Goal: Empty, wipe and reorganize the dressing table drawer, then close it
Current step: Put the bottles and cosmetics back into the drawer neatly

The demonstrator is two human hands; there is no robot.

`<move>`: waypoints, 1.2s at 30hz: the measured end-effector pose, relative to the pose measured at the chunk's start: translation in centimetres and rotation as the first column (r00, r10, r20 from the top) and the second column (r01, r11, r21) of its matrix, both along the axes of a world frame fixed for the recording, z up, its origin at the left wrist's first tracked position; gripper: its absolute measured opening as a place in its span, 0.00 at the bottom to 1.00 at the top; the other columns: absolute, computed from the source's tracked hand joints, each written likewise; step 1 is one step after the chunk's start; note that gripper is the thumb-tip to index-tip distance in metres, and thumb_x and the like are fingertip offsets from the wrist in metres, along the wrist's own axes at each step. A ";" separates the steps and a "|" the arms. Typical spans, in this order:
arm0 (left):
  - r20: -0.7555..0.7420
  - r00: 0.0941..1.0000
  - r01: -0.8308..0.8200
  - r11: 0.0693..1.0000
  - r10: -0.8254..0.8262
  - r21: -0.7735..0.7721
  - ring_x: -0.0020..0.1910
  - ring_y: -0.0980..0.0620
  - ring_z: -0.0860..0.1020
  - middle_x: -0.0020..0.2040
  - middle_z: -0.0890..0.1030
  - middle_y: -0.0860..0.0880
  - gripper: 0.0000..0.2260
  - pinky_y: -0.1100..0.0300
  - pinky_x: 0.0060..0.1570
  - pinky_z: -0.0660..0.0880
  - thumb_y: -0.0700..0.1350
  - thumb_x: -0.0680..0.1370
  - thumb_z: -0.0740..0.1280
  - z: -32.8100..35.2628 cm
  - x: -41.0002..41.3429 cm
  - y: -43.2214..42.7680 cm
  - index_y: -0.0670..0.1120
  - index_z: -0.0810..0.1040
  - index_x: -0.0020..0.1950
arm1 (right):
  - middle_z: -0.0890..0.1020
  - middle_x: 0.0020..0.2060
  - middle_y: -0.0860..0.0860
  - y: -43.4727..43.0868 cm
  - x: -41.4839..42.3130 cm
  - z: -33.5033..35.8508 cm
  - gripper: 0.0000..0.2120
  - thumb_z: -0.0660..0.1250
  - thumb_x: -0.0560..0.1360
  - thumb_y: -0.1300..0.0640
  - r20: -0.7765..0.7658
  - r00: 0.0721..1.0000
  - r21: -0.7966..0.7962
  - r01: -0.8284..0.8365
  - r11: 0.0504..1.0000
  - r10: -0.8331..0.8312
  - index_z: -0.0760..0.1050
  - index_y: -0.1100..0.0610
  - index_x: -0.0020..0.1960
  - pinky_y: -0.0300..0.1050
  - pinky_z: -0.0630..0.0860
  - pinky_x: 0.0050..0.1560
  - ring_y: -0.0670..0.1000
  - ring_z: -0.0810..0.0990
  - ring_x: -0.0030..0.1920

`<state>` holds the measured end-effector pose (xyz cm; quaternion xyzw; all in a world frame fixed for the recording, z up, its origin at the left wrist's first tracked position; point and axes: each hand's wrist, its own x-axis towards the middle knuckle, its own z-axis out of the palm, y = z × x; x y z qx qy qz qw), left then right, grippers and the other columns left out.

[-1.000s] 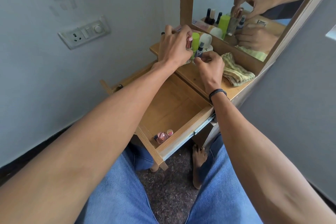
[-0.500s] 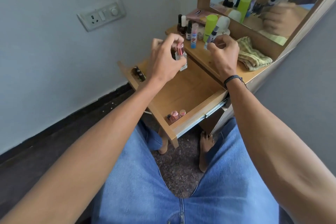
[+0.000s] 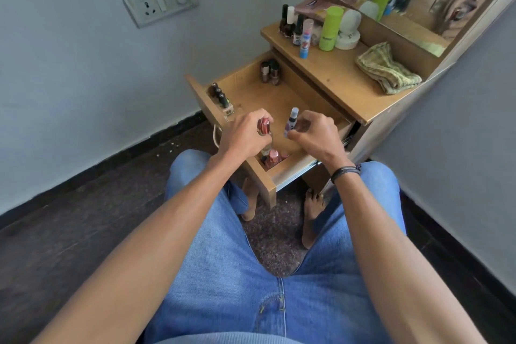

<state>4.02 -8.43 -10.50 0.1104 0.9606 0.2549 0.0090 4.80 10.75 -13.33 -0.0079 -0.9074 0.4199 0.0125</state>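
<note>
Drawer (image 3: 251, 98) open, pulled out below the surface (image 3: 335, 75). L hand (image 3: 245, 135) grips pink nail polish bottle (image 3: 264, 127); R hand (image 3: 315, 134) pinches small purple-white bottle (image 3: 291, 120). Both are over drawer's near end. Inside: pink bottles (image 3: 272, 158) in near corner, 3 dark-capped bottles (image 3: 219, 95) along front panel, 2 brown bottles (image 3: 269, 72) in far corner. Folded cloth (image 3: 388, 70) at surface's right corner.

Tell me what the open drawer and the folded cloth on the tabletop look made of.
Drawer: looks like light wood or wood-look laminate board, matte, faint grain showing. Cloth: soft woven fabric, likely cotton, yellow-green with checked lines and limp folds.
</note>
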 end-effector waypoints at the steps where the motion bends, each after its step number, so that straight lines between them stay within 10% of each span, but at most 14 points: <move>1: 0.001 1.000 0.009 1.000 -0.009 -0.016 0.46 0.50 0.78 0.48 0.82 0.53 0.12 0.55 0.41 0.71 0.45 0.73 0.74 -0.1 0.1 0.0 0.54 0.79 0.55 | 0.84 0.41 0.44 -0.1 0.0 -0.1 0.08 0.74 0.71 0.47 0.016 1.000 0.037 -0.026 0.999 0.025 0.81 0.49 0.46 0.53 0.81 0.48 0.47 0.83 0.44; 9: 0.006 0.996 0.086 0.983 -0.087 -0.162 0.43 0.49 0.77 0.45 0.76 0.54 0.11 0.57 0.40 0.66 0.46 0.73 0.75 -0.1 0.6 -0.1 0.53 0.77 0.52 | 0.81 0.38 0.47 -0.6 -0.1 -0.7 0.08 0.74 0.70 0.45 0.084 0.992 0.298 -0.111 0.948 0.090 0.80 0.47 0.43 0.42 0.68 0.34 0.51 0.79 0.39; 22: 0.182 0.977 0.148 0.971 -0.114 -0.189 0.56 0.46 0.79 0.58 0.82 0.48 0.17 0.57 0.48 0.70 0.47 0.72 0.78 0.6 -0.3 -0.4 0.53 0.80 0.60 | 0.83 0.43 0.42 -0.5 -2.1 -0.6 0.08 0.74 0.72 0.48 0.217 0.946 0.475 -0.318 0.821 0.241 0.83 0.40 0.51 0.43 0.69 0.39 0.51 0.79 0.42; 36: 0.217 0.967 0.171 0.974 -0.136 -0.151 0.47 0.48 0.81 0.39 0.81 0.56 0.08 0.51 0.50 0.78 0.44 0.75 0.74 0.6 -0.1 0.1 0.55 0.84 0.51 | 0.83 0.42 0.42 -0.8 -2.8 -0.9 0.13 0.68 0.73 0.53 0.283 0.920 0.513 -0.383 0.768 0.270 0.82 0.36 0.51 0.43 0.70 0.37 0.50 0.79 0.41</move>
